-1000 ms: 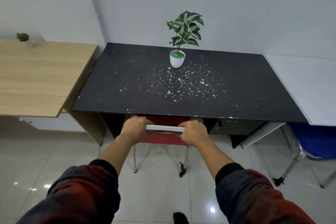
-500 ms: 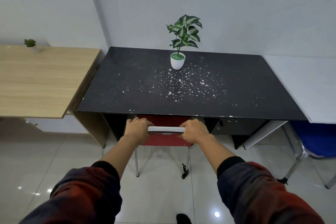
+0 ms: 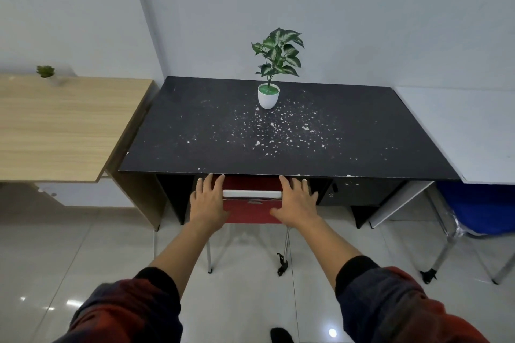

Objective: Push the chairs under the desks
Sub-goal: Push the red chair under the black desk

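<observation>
While red chair (image 3: 252, 210) sits under black desk (image 3: 278, 131) | both hands' fingers spread | no writing legible

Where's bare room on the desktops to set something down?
Black desk: left half bare, and the right end beyond the white specks. Wooden desk: all bare but the small plant at the back. Crowded: mid-back around the potted plant.

Pale grey walls (image 3: 362, 8), glossy tiled floor (image 3: 69, 253), ceiling-light glints
</observation>
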`<control>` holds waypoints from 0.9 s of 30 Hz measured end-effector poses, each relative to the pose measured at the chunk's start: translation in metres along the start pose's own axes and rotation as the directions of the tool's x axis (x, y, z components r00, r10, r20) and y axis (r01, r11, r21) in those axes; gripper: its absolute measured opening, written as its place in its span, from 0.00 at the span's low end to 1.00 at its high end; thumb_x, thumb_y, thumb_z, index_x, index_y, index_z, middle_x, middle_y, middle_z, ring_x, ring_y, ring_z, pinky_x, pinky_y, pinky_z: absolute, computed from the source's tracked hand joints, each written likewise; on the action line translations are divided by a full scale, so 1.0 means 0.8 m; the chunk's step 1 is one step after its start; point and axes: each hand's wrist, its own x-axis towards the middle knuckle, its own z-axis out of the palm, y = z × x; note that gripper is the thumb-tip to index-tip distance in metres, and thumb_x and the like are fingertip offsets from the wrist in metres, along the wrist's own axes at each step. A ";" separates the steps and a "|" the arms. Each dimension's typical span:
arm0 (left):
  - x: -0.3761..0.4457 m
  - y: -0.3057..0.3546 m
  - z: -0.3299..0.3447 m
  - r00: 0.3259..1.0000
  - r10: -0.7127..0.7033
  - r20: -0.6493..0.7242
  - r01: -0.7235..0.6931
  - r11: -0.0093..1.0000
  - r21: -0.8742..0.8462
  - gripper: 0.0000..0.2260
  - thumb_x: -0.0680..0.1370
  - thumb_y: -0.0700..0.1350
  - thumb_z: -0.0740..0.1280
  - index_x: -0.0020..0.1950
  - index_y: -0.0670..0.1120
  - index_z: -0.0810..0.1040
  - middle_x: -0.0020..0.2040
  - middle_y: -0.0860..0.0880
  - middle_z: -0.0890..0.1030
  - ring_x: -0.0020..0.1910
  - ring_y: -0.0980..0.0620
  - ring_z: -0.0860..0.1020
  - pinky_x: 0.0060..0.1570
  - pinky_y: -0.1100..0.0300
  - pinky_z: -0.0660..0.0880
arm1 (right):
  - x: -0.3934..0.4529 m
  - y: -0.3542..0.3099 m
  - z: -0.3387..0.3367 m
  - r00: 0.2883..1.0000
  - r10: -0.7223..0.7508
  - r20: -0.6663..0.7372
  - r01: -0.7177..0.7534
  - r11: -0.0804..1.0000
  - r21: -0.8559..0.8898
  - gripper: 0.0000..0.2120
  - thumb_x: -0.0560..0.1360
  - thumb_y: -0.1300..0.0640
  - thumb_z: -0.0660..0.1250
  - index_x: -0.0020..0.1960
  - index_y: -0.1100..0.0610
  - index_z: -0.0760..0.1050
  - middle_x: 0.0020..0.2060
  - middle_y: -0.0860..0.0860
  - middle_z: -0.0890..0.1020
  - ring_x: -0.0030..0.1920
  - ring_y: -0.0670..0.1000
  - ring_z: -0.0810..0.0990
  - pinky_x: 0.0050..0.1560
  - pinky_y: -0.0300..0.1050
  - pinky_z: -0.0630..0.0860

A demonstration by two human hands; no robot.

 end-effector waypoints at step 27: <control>-0.334 -0.071 -0.073 0.983 -0.178 -0.038 0.113 0.761 -0.639 0.22 0.76 0.51 0.71 0.68 0.49 0.73 0.65 0.51 0.75 0.59 0.55 0.72 0.56 0.59 0.71 | -0.263 -0.138 0.055 0.971 -0.233 0.061 0.127 0.712 0.690 0.20 0.75 0.51 0.71 0.66 0.51 0.74 0.60 0.50 0.75 0.60 0.50 0.75 0.53 0.43 0.71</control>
